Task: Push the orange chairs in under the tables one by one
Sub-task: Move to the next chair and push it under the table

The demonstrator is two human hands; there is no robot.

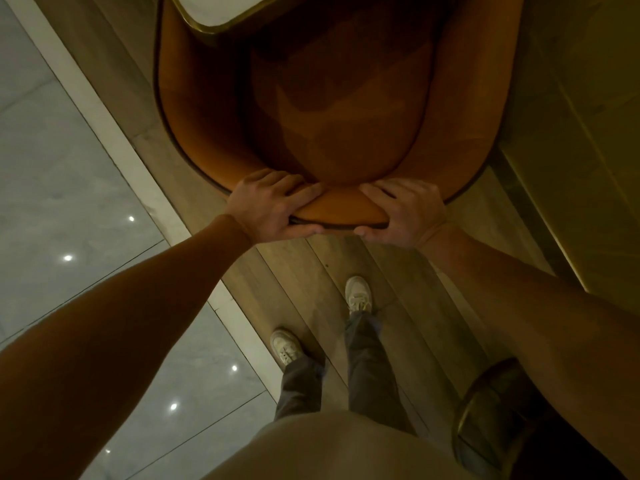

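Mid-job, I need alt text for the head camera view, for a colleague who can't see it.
Seen from above, the left hand and the right hand grip the orange chair by the top edge of its backrest. A white table corner overlaps the seat's front; the person stands on wooden floor.

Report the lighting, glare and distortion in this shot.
Head view: dim, warm light, with the orange chair seat in deep shadow; head view: small lamp reflections glare on the glossy grey tiles; head view: wide-angle stretch swells the forearms at the lower edges, while the left hand and right hand look fairly sharp.
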